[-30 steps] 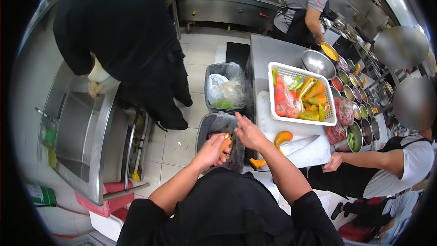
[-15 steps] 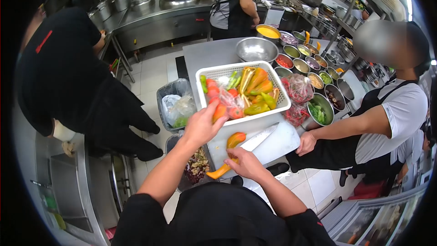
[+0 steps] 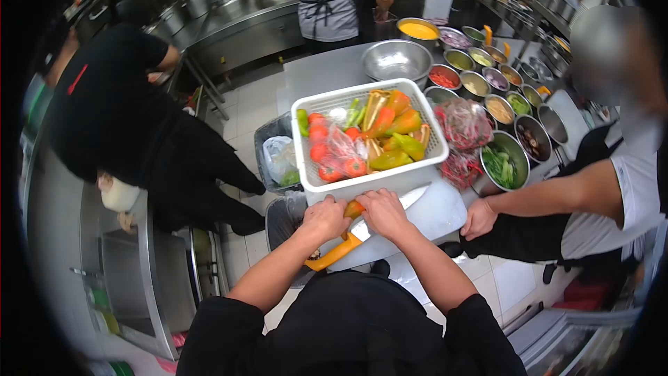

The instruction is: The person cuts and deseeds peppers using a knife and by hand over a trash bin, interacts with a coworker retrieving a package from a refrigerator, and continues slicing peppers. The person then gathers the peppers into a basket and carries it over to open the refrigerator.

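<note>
Between my two hands, low over the white cutting board (image 3: 440, 210), is an orange and green pepper (image 3: 353, 209). My left hand (image 3: 325, 218) grips its left side with curled fingers. My right hand (image 3: 385, 213) closes on its right side, and the fingers partly hide the pepper. A knife with a yellow handle (image 3: 334, 254) lies slantwise on the board, its blade passing beneath my right hand. Just beyond the hands stands a white perforated basket (image 3: 300, 167) with peppers (image 3: 398, 125), tomatoes (image 3: 330, 170) and clear plastic in it.
Metal bowls of cut food line the right, including leafy greens (image 3: 501, 167). Bagged red produce (image 3: 465, 124) sits beside the basket. A co-worker's hand (image 3: 480, 219) rests by the board's right edge. Bins (image 3: 268, 132) stand at left; another person (image 3: 118, 97) bends beyond them.
My left hand has come back from the basket to the board. My right hand has moved up, and both hands now hold the pepper above the knife.
</note>
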A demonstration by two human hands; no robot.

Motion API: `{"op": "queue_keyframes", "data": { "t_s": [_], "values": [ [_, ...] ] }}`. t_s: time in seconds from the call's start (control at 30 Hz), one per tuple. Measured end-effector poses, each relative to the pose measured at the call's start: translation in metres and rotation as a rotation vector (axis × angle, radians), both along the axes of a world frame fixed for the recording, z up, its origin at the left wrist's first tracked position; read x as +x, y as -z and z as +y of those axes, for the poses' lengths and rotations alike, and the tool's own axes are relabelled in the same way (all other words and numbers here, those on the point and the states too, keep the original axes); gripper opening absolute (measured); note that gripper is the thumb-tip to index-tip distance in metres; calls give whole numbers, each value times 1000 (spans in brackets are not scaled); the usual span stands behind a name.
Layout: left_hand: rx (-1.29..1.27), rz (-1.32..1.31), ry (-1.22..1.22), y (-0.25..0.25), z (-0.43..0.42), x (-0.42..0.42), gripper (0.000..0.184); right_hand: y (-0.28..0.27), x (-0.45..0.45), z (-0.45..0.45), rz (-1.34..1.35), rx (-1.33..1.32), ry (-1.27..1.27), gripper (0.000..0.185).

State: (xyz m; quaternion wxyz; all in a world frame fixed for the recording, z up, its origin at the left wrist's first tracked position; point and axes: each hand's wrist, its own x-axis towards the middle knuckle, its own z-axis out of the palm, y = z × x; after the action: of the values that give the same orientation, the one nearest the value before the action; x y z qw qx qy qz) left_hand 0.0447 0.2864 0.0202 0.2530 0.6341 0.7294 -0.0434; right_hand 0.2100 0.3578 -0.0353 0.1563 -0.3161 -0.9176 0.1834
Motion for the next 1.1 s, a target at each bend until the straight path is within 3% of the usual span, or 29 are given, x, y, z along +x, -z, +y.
{"op": "queue_keyframes", "data": {
  "t_s": [0.23, 0.37, 0.47, 0.53, 0.63, 0.67, 0.7, 0.77, 0.8, 0.9, 1.1],
  "values": [
    [273, -11, -173, 37, -39, -35, 45, -3, -50, -2, -15, -189, -64, 40],
    [222, -83, -111, 43, -44, -59, 50, -2, -61, 1, -36, -236, -74, 47],
    [186, -146, -102, 33, -51, -69, 49, -14, -67, -4, 17, -615, -17, 49],
    [233, -187, -52, 49, -65, -90, 46, -22, -68, -15, 83, -573, -50, 48],
    [-224, -896, -389, 38, -79, -117, 37, -31, -75, -33, 86, -380, -137, 40],
    [-247, -1090, -469, 36, -88, -120, 30, -32, -83, -33, 63, -347, -160, 39],
    [-302, -1196, -491, 33, -94, -121, 30, -35, -91, -34, 40, -308, -187, 37],
    [-408, -1405, -537, 24, -110, -126, 31, -47, -104, -44, 62, -471, -217, 32],
    [-376, -1484, -555, 26, -114, -127, 33, -52, -112, -50, 71, -557, -234, 29],
    [-260, -1635, -529, 24, -131, -131, 36, -52, -134, -65, 81, -184, -366, 20],
    [-189, -1866, -777, 41, -163, -136, 50, -53, -165, -98, 66, 31, -413, 16]
  ]
}}
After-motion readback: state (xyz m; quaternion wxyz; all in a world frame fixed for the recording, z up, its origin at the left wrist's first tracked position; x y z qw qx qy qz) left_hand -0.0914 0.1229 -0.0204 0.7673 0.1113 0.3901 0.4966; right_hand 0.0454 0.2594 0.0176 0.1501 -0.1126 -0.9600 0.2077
